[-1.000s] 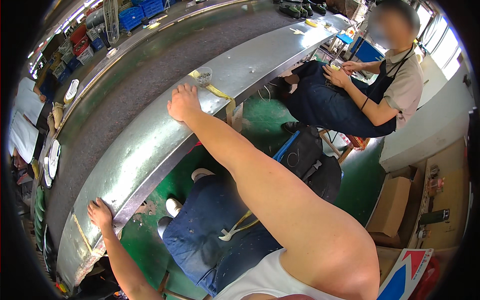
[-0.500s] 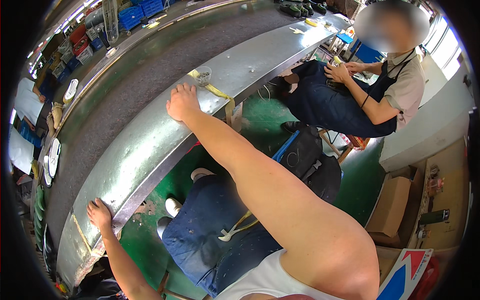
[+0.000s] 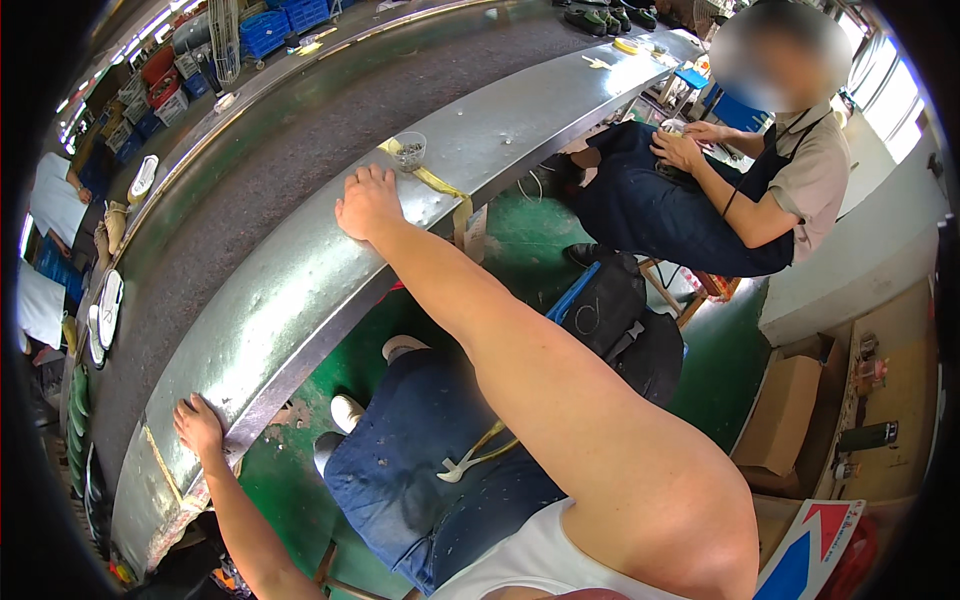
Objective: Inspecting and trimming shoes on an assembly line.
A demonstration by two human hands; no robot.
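My right hand [image 3: 370, 203] rests palm down on the metal bench top [image 3: 250, 290], its fingers spread and holding nothing. Just beyond it stands a clear plastic cup [image 3: 409, 151] with small dark pieces inside, beside a yellow strip [image 3: 436, 184] that runs over the bench edge. Farther left, my left hand [image 3: 199, 427] lies on the same metal near its front edge, fingers stretched out, grasping nothing. Across my lap, on blue cloth, lies a small hammer [image 3: 458, 468] with a pale metal head and a yellowish handle.
A dark conveyor belt [image 3: 300, 150] runs behind the bench, with white shoes [image 3: 108, 310] along its far side. At the right a seated co-worker [image 3: 740, 190] handles a small item. A black bag [image 3: 620, 320] and a cardboard box [image 3: 785, 415] stand at my right.
My hands stay almost where they were on the bench. The co-worker's hands have shifted slightly, and the item in them has turned.
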